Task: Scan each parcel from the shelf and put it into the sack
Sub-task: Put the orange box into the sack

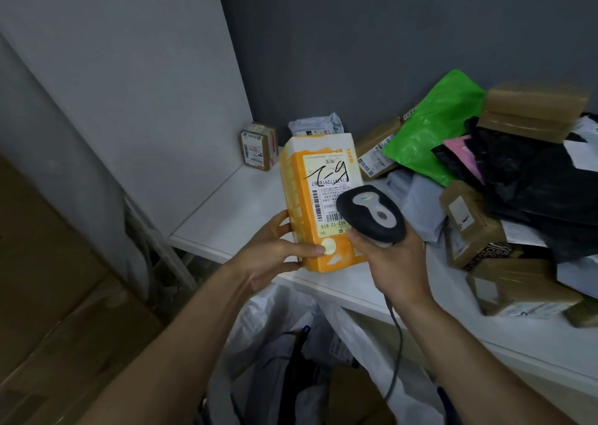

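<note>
Gripping orange parcel in left hand, label turned toward scanner clenched in right hand just beside; sack below for drop.

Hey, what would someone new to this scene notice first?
Probably the orange box at the centre, gripped low by the left hand while the right hand holds a black scanner over its label. Next comes the bright green bag on the heap of parcels at the right of the white shelf.
</note>
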